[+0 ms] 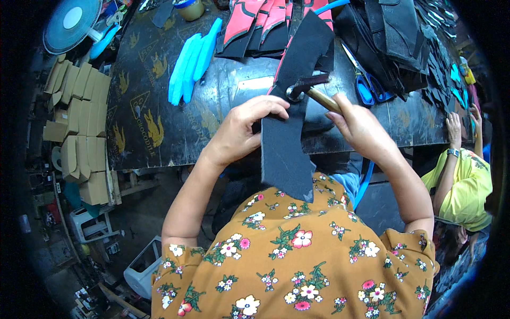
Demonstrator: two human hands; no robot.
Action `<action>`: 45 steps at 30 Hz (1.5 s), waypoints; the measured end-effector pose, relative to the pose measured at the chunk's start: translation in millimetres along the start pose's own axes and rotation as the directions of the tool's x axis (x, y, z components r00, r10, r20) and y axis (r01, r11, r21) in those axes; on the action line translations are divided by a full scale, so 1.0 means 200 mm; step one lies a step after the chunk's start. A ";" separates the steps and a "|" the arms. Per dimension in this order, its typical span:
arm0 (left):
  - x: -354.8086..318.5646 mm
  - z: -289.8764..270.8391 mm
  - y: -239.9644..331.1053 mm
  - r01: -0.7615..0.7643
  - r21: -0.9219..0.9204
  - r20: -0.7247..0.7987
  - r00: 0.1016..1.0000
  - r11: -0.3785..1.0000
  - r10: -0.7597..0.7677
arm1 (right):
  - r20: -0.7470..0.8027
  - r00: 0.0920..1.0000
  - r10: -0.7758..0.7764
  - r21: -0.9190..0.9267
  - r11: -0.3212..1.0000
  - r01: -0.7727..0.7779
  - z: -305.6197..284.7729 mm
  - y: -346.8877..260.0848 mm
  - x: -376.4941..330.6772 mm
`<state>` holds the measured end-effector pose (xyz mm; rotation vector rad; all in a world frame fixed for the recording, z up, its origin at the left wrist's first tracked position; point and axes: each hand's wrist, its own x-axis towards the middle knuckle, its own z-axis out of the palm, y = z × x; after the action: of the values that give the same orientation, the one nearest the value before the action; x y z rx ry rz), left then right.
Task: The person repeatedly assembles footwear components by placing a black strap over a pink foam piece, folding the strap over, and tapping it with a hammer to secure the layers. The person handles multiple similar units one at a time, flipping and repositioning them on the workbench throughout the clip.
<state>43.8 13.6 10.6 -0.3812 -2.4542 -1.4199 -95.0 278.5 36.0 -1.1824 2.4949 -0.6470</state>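
A long black cut piece of shoe material (289, 143) lies over the front edge of the dark worktable (159, 122) and hangs toward my lap. My left hand (241, 130) presses its left edge with the fingers curled on it. My right hand (358, 125) grips the wooden handle of a hammer (308, 87), whose dark metal head rests on the piece's upper part.
Bright blue foam pieces (191, 61) lie at the table's back left. Red-and-black cut pieces (255, 24) and black stacks (393, 37) fill the back. Blue-handled scissors (366, 82) lie right of the hammer. Cardboard boxes (77, 122) stand left. A person in yellow (465, 186) works at right.
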 end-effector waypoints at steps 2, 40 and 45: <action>0.04 -0.01 -0.02 0.036 -0.041 0.028 0.999 0.999 -0.035 | -0.098 0.994 -0.045 0.062 0.997 0.051 -0.02 0.02 -0.01; -0.14 -0.22 -0.12 0.214 -0.515 0.144 0.976 0.830 -0.162 | -0.224 0.962 -0.153 0.098 0.979 0.178 -0.06 -0.04 0.03; -0.16 -0.25 -0.12 0.263 -0.540 0.154 0.965 0.800 -0.214 | -0.241 0.969 -0.056 -0.012 0.998 0.055 -0.08 -0.04 0.05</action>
<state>69.9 -44.3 4.4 -0.2507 -2.1561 -2.2814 -102.3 270.9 52.7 -1.2458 2.6699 -0.8459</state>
